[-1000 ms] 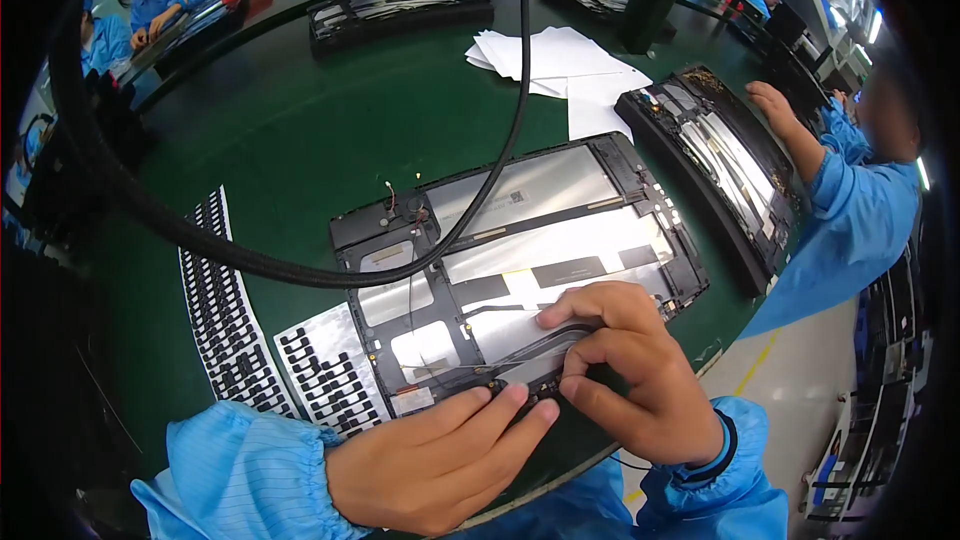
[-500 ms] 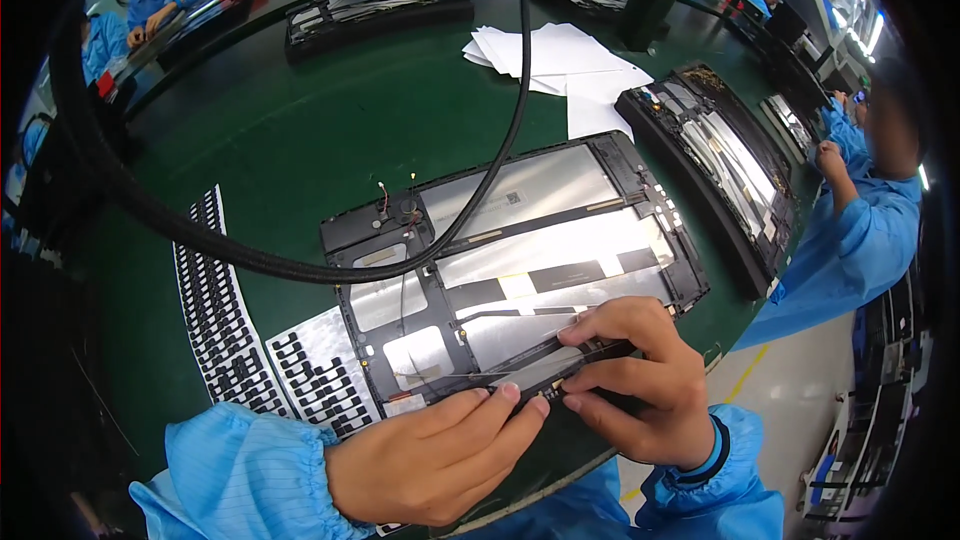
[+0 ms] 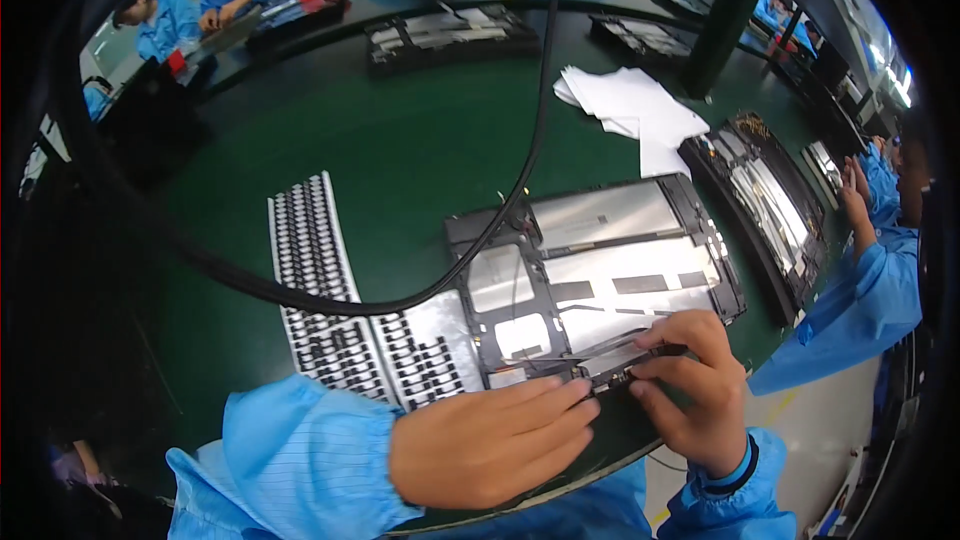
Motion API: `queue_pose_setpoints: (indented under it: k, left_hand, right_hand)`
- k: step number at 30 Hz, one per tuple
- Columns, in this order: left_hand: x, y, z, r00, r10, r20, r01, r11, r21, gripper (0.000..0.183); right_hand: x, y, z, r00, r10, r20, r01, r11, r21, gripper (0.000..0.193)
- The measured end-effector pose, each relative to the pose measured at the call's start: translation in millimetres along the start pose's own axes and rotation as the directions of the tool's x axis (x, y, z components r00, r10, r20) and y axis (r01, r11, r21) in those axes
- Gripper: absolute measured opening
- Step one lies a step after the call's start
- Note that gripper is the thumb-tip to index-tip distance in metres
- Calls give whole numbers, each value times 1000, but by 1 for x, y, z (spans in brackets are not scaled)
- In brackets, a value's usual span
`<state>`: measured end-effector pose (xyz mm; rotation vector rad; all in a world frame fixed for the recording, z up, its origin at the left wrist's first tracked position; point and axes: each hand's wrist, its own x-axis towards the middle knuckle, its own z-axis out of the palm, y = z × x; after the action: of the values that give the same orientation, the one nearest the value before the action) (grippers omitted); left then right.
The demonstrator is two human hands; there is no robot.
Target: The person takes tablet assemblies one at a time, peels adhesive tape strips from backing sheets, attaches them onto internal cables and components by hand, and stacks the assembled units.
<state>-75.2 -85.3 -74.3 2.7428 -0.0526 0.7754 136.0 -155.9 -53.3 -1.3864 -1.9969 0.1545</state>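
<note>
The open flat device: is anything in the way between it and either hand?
Nothing visible is: the left hand and right hand both have fingers at the near edge of the open flat device. The black cable crosses the device's left part in the picture, clear of both hands.

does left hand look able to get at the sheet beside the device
Probably yes: the sheet lies close by the left hand, nothing seen between, though that hand is at the device.

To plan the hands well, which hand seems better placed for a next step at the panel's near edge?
Probably the right hand: it is curled at the near edge of the panel, while the left hand lies flatter, more outstretched.
</note>
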Motion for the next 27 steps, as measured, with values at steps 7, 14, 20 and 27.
queue_pose_setpoints:
  k: [7, 14, 20, 27]
  left_hand:
    - [-66, -1, -30, 825, -543, -155, 562, 815, 140, 34]
    - [-63, 0, -32, 836, -528, -149, 547, 823, 153, 38]
    - [-60, -1, -32, 832, -544, -110, 554, 821, 138, 45]
    - [-50, -1, -28, 851, -521, -72, 522, 822, 228, 39]
  right_hand:
    - [52, -61, 70, 988, -147, 42, 151, 984, -94, 13]
    - [71, -64, 114, 988, -155, 16, 152, 936, -319, 17]
    - [65, -65, 117, 992, -97, -87, 74, 970, -230, 18]
    - [-22, -40, 20, 1000, -16, -7, 18, 935, 354, 4]
